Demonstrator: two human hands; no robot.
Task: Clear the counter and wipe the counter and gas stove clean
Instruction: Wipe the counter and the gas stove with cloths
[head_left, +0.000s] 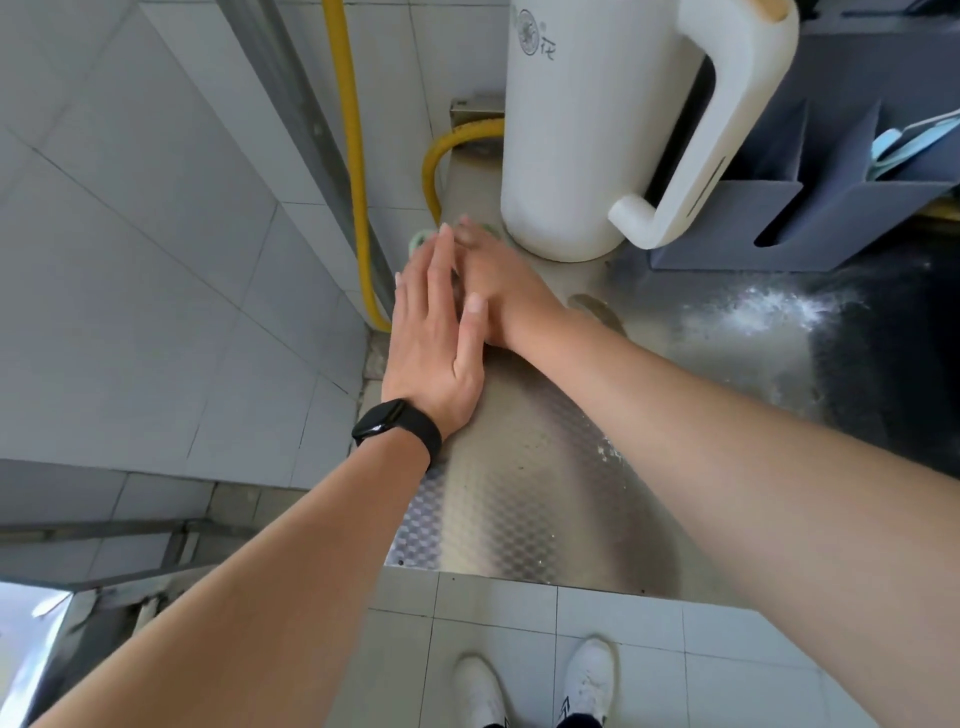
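The steel counter (519, 467) runs from the front edge to the tiled wall. At its far left corner both hands lie close together, palms down. My left hand (436, 332), with a black watch on the wrist, is flat with its fingers straight and apart, its thumb resting on my right wrist. My right hand (509, 291) reaches a little further and is blurred. A pale green thing (418, 241), perhaps a cloth, peeks out beyond both sets of fingertips. The hands hide most of it, and I cannot tell whether my right fingers grip it.
A tall white jug (597, 130) with a big handle stands just behind my hands. A grey organiser box (779, 218) sits to its right. White splatter (769, 312) marks the counter beside a dark surface (893, 364). A yellow gas hose (353, 156) runs down the wall corner.
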